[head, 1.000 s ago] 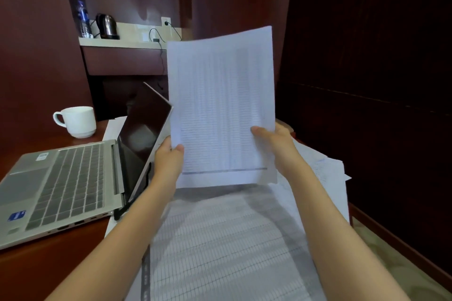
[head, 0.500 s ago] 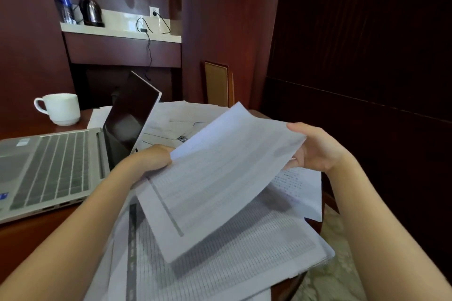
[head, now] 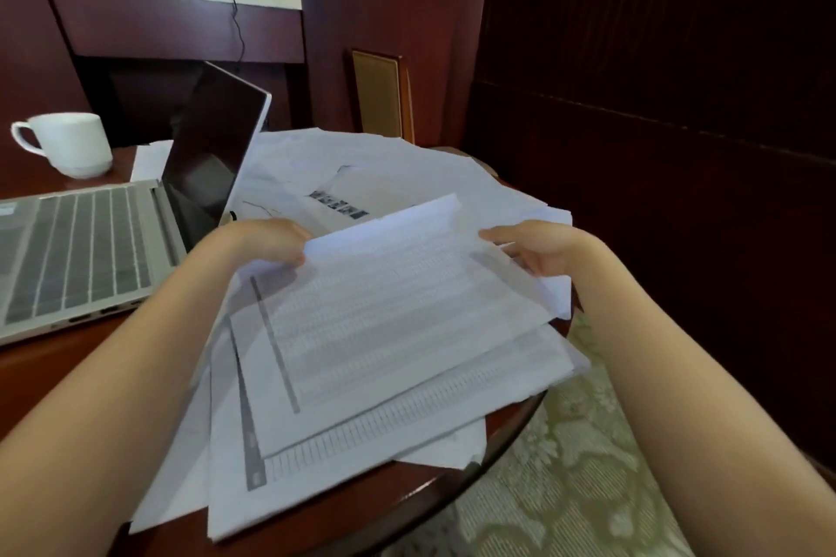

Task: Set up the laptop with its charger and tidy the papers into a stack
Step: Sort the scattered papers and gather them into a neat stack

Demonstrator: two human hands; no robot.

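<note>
Pinching the far corners of a white printed sheet of paper [head: 398, 321], both hands held it tilted, its near edge seemingly resting on a loose pile of white printed papers [head: 407, 416]. The left hand [head: 267, 240] had a closed grip on the far left corner, fingers curled over it. The right hand [head: 538, 251] gripped the far right corner, thumb on top.

The pile lay askew at the near right edge of the round reddish wooden worktop [head: 398, 497], and some sheets overhung that edge. An open silver laptop [head: 90, 249] sat at the left edge, with a white ceramic mug [head: 68, 142] beyond it. A black cable [head: 235, 14] hung from a wall shelf past the far edge; I cannot tell whether it reached the laptop.

The likeliest trouble was sliding: smooth sheets fanned at different angles could shift under a careless drop, and those overhanging could slip to the floor. Letting go unevenly would leave the sheet skewed.
</note>
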